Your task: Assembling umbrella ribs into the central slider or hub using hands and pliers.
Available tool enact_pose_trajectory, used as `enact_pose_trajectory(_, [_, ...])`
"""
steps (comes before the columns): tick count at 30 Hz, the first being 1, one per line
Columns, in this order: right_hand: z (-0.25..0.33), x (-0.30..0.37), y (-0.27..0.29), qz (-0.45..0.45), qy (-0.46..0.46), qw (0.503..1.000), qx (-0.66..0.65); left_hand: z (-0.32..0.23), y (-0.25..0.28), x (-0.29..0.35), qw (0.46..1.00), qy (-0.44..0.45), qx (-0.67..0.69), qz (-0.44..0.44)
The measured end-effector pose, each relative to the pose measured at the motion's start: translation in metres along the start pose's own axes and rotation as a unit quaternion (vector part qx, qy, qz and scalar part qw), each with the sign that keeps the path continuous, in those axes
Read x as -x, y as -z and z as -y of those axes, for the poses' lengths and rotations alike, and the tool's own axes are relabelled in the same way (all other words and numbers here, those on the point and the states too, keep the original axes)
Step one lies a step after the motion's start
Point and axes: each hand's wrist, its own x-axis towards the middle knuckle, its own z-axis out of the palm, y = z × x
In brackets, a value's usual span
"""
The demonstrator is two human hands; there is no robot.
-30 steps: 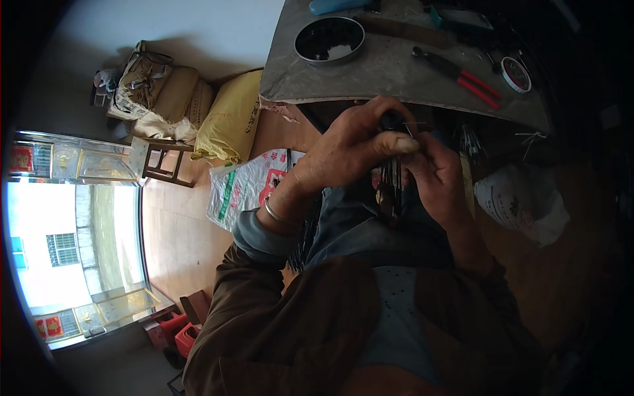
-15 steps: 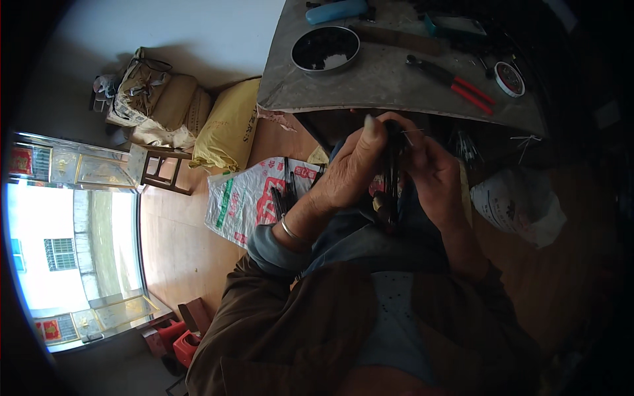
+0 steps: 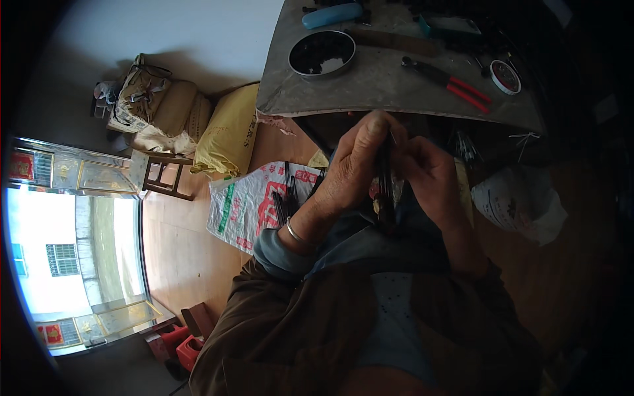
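Close in front of my lap, my left hand is wrapped round a bundle of thin black rods, thumb up at its top end. The bundle resembles a folded umbrella frame, though shadow hides the detail. Its lower end, with a brass-coloured piece, points toward my body. Against the bundle's right side, my right hand is closed with bent fingers, pinching near the top. A thin, light wire-like line shows between the hands. What exactly the right fingertips grip is too dark to make out.
A grey table ahead bears a bowl of black parts, red-handled pliers, a small round tin and a blue case. Left lie a printed plastic sack with black rods, a yellow sack and a wooden stool. Right sits a white bag.
My right hand has drawn lower and closer to the bundle, its fingers curling in. The light wire that stuck out to the right now stands steeper between the hands. My left hand keeps its grip.
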Motion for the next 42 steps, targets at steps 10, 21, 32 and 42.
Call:
enact_pose_trajectory(10, [0.037, -0.034, -0.003, -0.103, 0.258, 0.936, 0.214, 0.004, -0.009, -0.006, 0.977, 0.022, -0.094, -0.192])
enact_pose_trajectory(21, [0.026, -0.044, 0.013, -0.074, 0.232, 0.958, 0.154, 0.014, -0.002, -0.008, 0.983, 0.002, -0.055, -0.175])
enact_pose_trajectory(32, [-0.038, -0.117, 0.14, -0.1, 0.276, 0.755, 0.587, 0.017, 0.002, -0.007, 0.973, 0.026, -0.061, -0.223])
enact_pose_trajectory(42, [0.018, -0.053, 0.085, -0.093, 0.116, 0.915, 0.375, 0.013, 0.008, -0.016, 0.969, 0.032, -0.071, -0.236])
